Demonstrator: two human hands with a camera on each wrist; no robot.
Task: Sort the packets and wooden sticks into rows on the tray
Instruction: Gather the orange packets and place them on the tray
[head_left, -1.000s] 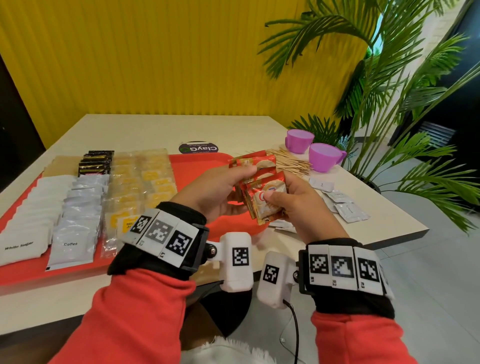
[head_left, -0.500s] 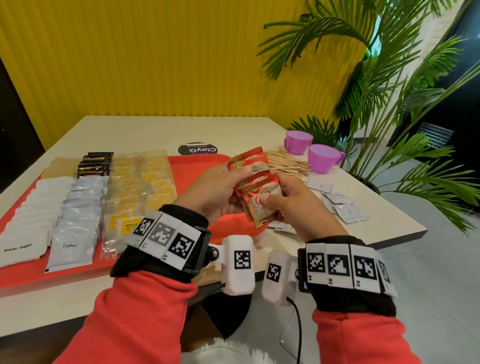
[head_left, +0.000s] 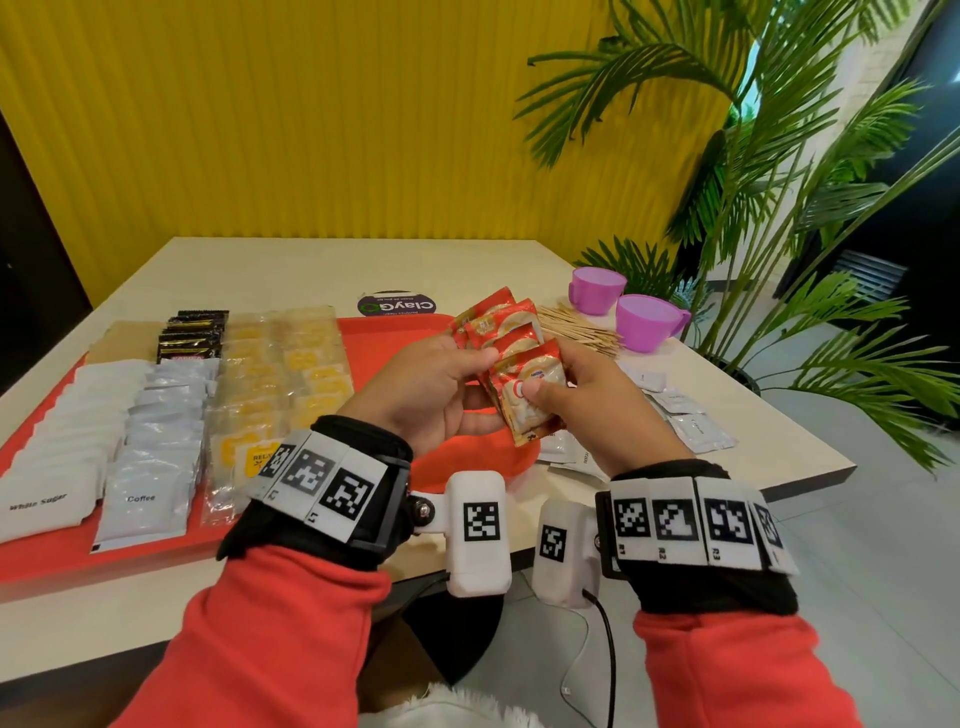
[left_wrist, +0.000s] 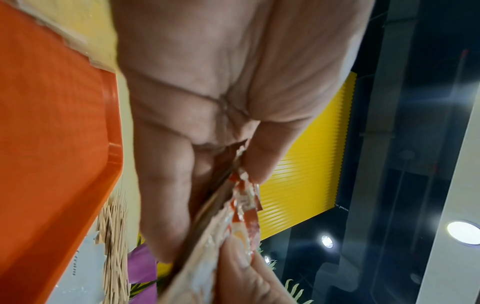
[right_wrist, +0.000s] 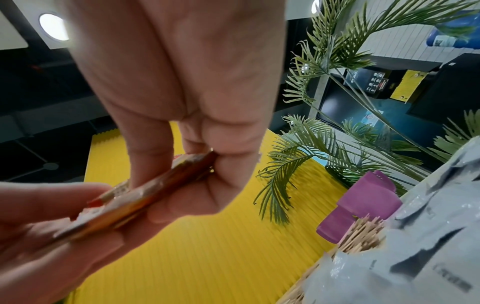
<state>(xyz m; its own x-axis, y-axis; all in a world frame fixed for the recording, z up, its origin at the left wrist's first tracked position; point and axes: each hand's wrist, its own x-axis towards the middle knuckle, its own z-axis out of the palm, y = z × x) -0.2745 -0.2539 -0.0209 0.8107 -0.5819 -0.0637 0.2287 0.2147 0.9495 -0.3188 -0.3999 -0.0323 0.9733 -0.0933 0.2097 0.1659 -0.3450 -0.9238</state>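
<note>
I hold a fanned stack of red-and-cream foil packets (head_left: 511, 358) above the near right part of the red plastic tray (head_left: 395, 343), my left hand (head_left: 431, 387) pinching it between thumb and fingers and my right hand (head_left: 587, 400) pinching the front packet. The tray sits on a pale beige table (head_left: 311, 270), carrying rows of white, silver, clear yellow and black packets. Thin wooden sticks (head_left: 576, 330), two purple plastic cups (head_left: 649, 322) and loose silver sachets (head_left: 691, 426) lie right of it, before a ribbed yellow wall (head_left: 311, 119) and green palm plant (head_left: 810, 208).

red packets (head_left: 511, 364): lower edges hidden behind hands | print unreadable | wrist views blurred
</note>
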